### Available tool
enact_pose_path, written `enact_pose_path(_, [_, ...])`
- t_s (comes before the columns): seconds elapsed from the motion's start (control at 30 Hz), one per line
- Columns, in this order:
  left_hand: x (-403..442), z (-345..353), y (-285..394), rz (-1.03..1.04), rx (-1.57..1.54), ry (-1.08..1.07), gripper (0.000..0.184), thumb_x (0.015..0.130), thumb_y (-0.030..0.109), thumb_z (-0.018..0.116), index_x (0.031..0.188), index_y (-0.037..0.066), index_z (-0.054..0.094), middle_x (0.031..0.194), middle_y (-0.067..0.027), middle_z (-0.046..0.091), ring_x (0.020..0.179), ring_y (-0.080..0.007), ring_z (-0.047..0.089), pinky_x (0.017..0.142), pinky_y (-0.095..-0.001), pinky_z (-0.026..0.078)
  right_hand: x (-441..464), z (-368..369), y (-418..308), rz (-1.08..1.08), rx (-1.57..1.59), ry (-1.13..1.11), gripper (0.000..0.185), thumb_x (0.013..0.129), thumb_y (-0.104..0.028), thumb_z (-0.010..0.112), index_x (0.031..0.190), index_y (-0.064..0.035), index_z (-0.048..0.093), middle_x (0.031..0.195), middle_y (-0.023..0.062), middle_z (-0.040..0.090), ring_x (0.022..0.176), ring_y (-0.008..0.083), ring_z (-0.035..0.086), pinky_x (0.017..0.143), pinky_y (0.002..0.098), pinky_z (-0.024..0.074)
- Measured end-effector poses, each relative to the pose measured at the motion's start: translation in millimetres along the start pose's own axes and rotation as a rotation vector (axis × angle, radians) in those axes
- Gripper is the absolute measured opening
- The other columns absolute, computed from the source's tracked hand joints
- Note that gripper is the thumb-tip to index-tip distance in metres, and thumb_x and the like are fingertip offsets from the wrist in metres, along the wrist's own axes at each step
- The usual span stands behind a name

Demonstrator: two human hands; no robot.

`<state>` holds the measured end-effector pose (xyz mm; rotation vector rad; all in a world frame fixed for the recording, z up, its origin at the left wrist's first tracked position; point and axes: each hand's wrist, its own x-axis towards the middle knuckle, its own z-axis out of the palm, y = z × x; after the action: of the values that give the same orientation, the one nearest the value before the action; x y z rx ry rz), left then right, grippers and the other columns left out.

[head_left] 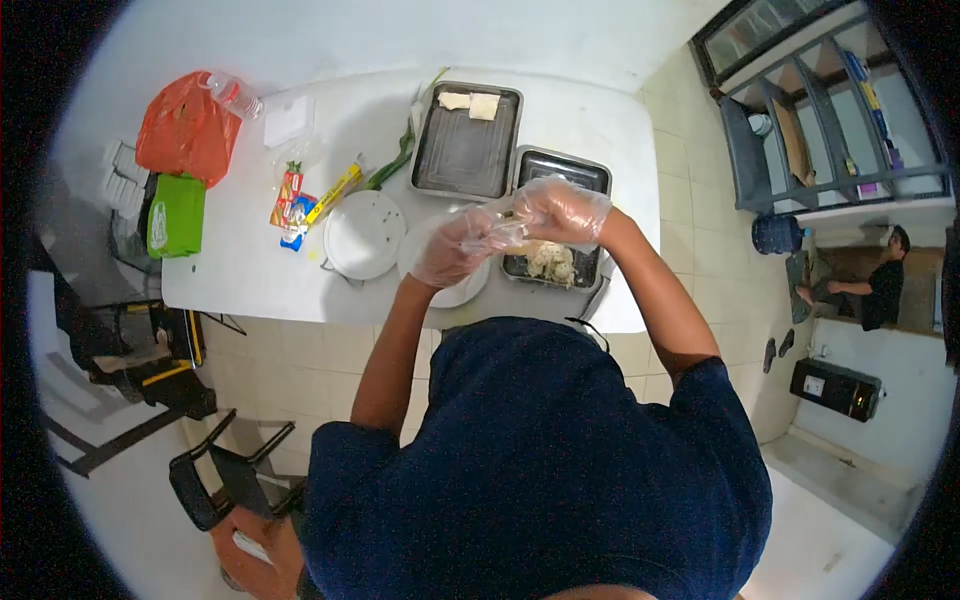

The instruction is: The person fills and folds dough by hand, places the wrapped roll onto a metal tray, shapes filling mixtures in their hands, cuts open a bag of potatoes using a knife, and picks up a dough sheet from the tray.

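Both my hands wear clear plastic gloves and meet above the white table (300,285). My left hand (452,248) is over a white plate (466,287), its fingers closed near my right hand. My right hand (562,208) is over a metal tray (565,161), fingers bent together. Something small and pale shows between the hands, but I cannot make it out. A pale, crumbly food mixture (550,262) lies in the tray just below my right hand. Behind stands a larger metal tray (463,150) with two pale folded pieces (483,106) at its far end.
Left of my hands are a white plate (364,235), green leaves (392,168), a yellow box (332,192) and colourful packets (288,195). Farther left are a red bag (185,130), a bottle (236,97) and a green bag (176,215). A person (882,282) sits far right.
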<state>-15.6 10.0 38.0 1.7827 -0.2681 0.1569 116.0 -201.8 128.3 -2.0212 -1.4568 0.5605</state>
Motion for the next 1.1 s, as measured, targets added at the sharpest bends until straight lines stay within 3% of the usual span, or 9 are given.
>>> enact_pose_path(0.07, [1.1, -6.0, -6.2, 0.151, 0.204, -0.012, 0.029, 0.083, 0.014, 0.082, 0.100, 0.008, 0.059, 0.097, -0.0065, 0.064, 0.088, -0.0229, 0.062, 0.081, -0.0373, 0.052, 4.0, 0.4, 2.7, -0.039, -0.073, -0.034, 0.022, 0.082, -0.015, 0.075, 0.095, -0.0040, 0.061, 0.087, 0.0189, 0.063, 0.081, 0.0388, 0.061, 0.074, 0.0445, 0.0492])
enact_pose_path(0.17, [1.9, -7.0, -4.9, 0.168, 0.266, 0.013, 0.033, 0.081, 0.015, 0.083, 0.102, 0.009, 0.058, 0.099, -0.0112, 0.065, 0.094, -0.0314, 0.064, 0.082, -0.0438, 0.053, 4.5, -6.1, -3.9, -0.031, -0.136, -0.063, 0.024, 0.082, -0.016, 0.074, 0.099, -0.0033, 0.064, 0.092, 0.0206, 0.065, 0.087, 0.0423, 0.062, 0.077, 0.0469, 0.0509])
enact_pose_path(0.27, [-6.2, -1.8, -24.0, 0.237, 0.416, 0.086, 0.034, 0.080, 0.015, 0.084, 0.104, 0.010, 0.061, 0.101, -0.0106, 0.066, 0.097, -0.0340, 0.064, 0.084, -0.0475, 0.053, 5.8, -13.5, -14.0, 0.004, -0.163, -0.103, 0.025, 0.086, -0.027, 0.072, 0.094, -0.0042, 0.066, 0.089, 0.0205, 0.065, 0.087, 0.0417, 0.063, 0.077, 0.0497, 0.0499])
enact_pose_path(0.57, [-10.3, -2.9, -52.7, 0.369, 0.531, 0.018, 0.023, 0.081, 0.011, 0.080, 0.101, 0.007, 0.068, 0.109, -0.0101, 0.061, 0.109, -0.0357, 0.060, 0.087, -0.0479, 0.053, -2.3, -2.1, 0.2, 0.045, -0.188, -0.140, 0.023, 0.084, -0.024, 0.072, 0.088, -0.0020, 0.066, 0.088, 0.0207, 0.065, 0.086, 0.0401, 0.065, 0.076, 0.0487, 0.0506])
enact_pose_path(0.67, [-6.3, -5.0, -41.4, 0.286, 0.431, -0.008, 0.021, 0.081, 0.011, 0.080, 0.099, 0.007, 0.071, 0.112, -0.0102, 0.059, 0.114, -0.0357, 0.058, 0.088, -0.0483, 0.053, -3.1, -3.3, -3.9, 0.037, -0.139, -0.169, 0.022, 0.085, -0.022, 0.071, 0.089, -0.0008, 0.066, 0.088, 0.0213, 0.065, 0.086, 0.0405, 0.065, 0.077, 0.0484, 0.0508])
enact_pose_path(0.77, [-7.8, -6.1, -52.5, 0.627, 0.659, 0.092, 0.020, 0.081, 0.010, 0.080, 0.098, 0.007, 0.068, 0.111, -0.0114, 0.061, 0.111, -0.0368, 0.060, 0.089, -0.0496, 0.053, -3.5, -5.2, -12.9, 0.065, -0.157, -0.160, 0.021, 0.085, -0.021, 0.071, 0.088, -0.0003, 0.066, 0.088, 0.0216, 0.065, 0.086, 0.0409, 0.064, 0.077, 0.0482, 0.0508])
enact_pose_path(0.87, [-13.4, -2.3, -50.4, 0.324, 0.397, 0.104, 0.017, 0.084, 0.010, 0.078, 0.095, 0.007, 0.066, 0.109, -0.0117, 0.062, 0.106, -0.0374, 0.062, 0.091, -0.0512, 0.052, -5.8, 5.2, -3.7, 0.026, -0.127, -0.105, 0.026, 0.085, -0.025, 0.071, 0.087, 0.0001, 0.066, 0.089, 0.0221, 0.065, 0.086, 0.0418, 0.064, 0.077, 0.0481, 0.0508])
enact_pose_path(0.97, [-13.1, -5.8, -45.4, 0.505, 0.592, 0.129, 0.022, 0.085, 0.011, 0.077, 0.105, 0.007, 0.068, 0.102, -0.0117, 0.064, 0.100, -0.0386, 0.062, 0.087, -0.0459, 0.053, -1.2, 5.4, -3.2, -0.006, -0.126, -0.123, 0.031, 0.088, -0.030, 0.071, 0.087, 0.0004, 0.066, 0.091, 0.0231, 0.065, 0.087, 0.0425, 0.063, 0.078, 0.0487, 0.0504])
enact_pose_path(1.1, [-21.6, 1.6, -62.2, 0.186, 0.272, 0.124, 0.019, 0.086, 0.011, 0.077, 0.102, 0.007, 0.068, 0.105, -0.0127, 0.064, 0.105, -0.0392, 0.062, 0.092, -0.0483, 0.051, 5.6, 12.8, 2.3, -0.041, -0.004, -0.069, 0.037, 0.092, -0.036, 0.068, 0.087, 0.0001, 0.067, 0.086, 0.0231, 0.064, 0.083, 0.0432, 0.062, 0.076, 0.0499, 0.0499])
